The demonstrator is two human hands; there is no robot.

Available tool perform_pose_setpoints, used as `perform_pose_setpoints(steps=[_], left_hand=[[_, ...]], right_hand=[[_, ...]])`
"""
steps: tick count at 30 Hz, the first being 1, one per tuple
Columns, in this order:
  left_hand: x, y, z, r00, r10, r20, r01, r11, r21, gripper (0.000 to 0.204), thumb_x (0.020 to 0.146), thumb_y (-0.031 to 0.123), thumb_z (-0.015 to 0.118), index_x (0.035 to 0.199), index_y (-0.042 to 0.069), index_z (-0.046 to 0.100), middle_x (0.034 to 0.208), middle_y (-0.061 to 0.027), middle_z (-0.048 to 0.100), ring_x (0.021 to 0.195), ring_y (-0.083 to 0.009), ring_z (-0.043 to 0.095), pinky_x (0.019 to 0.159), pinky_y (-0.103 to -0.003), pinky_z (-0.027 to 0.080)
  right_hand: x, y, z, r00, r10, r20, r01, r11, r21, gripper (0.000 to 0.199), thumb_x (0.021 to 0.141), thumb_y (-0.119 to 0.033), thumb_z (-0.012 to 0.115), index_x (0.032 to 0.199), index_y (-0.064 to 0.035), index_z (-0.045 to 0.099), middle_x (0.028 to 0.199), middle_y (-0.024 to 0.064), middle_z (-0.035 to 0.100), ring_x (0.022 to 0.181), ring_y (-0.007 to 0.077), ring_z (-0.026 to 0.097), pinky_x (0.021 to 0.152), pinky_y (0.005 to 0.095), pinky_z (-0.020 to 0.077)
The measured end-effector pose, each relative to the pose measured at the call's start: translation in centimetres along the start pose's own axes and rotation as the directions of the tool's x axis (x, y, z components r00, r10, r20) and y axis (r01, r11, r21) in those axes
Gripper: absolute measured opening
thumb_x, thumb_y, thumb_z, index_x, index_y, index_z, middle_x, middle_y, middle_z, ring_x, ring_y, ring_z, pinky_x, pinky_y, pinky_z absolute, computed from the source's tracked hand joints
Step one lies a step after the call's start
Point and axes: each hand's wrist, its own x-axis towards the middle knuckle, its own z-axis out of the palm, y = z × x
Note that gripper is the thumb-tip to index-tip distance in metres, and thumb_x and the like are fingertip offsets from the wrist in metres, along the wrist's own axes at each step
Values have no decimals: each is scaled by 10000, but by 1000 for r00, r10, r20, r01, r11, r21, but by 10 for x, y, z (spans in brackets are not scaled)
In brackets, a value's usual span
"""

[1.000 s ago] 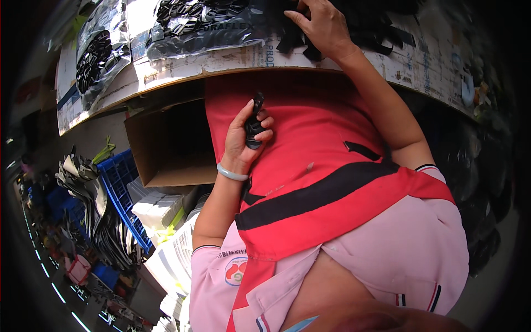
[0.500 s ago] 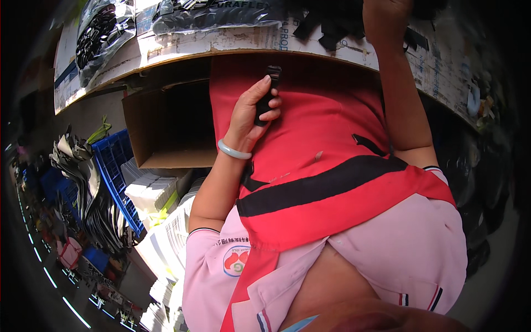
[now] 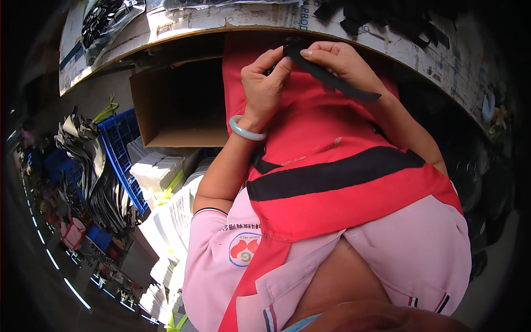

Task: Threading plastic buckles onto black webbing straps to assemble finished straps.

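Whereas the right hand [image 3: 343,63] earlier reached over the desk [image 3: 221,19], both hands now pinch the black strap [image 3: 332,77], left hand [image 3: 265,83] closed on its buckle end.

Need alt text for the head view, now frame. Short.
Seen from above, a person's left hand and right hand together pinch a black strap over a red apron, just below the edge of a worktable. An open cardboard box and a blue crate sit to the left under the table.
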Motion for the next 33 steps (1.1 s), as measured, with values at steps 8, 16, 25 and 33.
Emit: perform_pose_setpoints(steps=[8,16,25,33], left_hand=[[6,-7,1,963,267,-40,-257,952,169,182,852,-16,677,1032,-36,683,858,-51,659,765,-105,594,679,-221,474],[10,-7,-9,849,486,208,-525,732,434,221,837,-35,677,1057,-23,676,874,-65,672,773,-148,635,694,-232,500],[6,9,-7,922,-375,99,387,906,-171,233,941,218,617,1058,27,682,761,-20,613,572,-50,469,428,-174,287],[3,7,3,995,-52,-87,54,998,19,182,890,147,690,1005,6,701,636,2,598,498,-30,470,431,-171,306]], right_hand=[[0,8,19,995,-49,-86,70,960,270,183,974,-241,546,872,-90,561,594,-34,489,468,41,401,441,200,325],[12,26,1,976,-203,-83,215,960,178,299,939,-285,625,1085,-26,590,797,29,651,607,72,590,552,211,482],[22,40,-3,816,-577,-25,524,757,-391,155,917,-160,656,1024,-50,684,919,-3,626,783,53,561,661,170,433],[-5,10,8,899,-408,-156,353,889,-291,183,913,-125,653,1057,-14,640,725,-3,616,574,51,578,503,177,444]])
